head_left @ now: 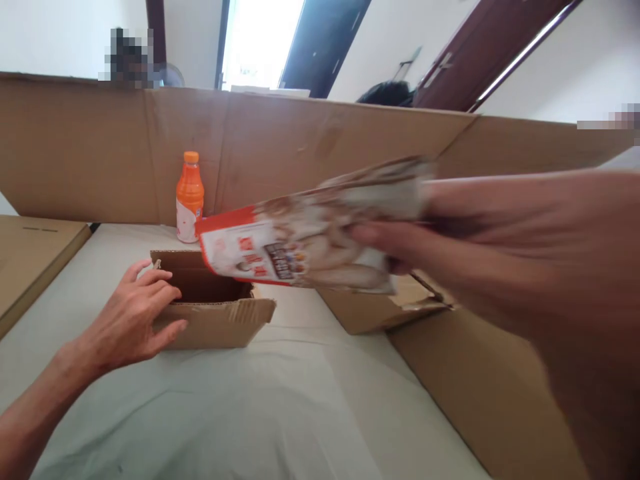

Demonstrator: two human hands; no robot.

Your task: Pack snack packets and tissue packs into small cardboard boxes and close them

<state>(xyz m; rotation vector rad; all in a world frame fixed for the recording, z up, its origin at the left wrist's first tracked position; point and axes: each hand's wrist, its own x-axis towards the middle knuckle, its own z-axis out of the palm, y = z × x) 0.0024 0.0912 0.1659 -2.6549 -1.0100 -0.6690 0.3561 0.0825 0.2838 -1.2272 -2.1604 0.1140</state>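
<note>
My right hand (400, 250) grips a printed snack packet (300, 240), red, white and brown, held flat in the air over a small open cardboard box (215, 320). The packet is blurred by motion. My left hand (135, 313) rests on the left wall of that box, fingers curled over its rim. The box stands on a pale cloth surface (250, 413), its inside dark.
An orange drink bottle (190, 197) stands upright behind the box. A tall cardboard wall (100, 147) runs across the back. Flat cardboard lies at the left (30, 257) and at the right (475, 393), with another box flap (370, 310) under the packet.
</note>
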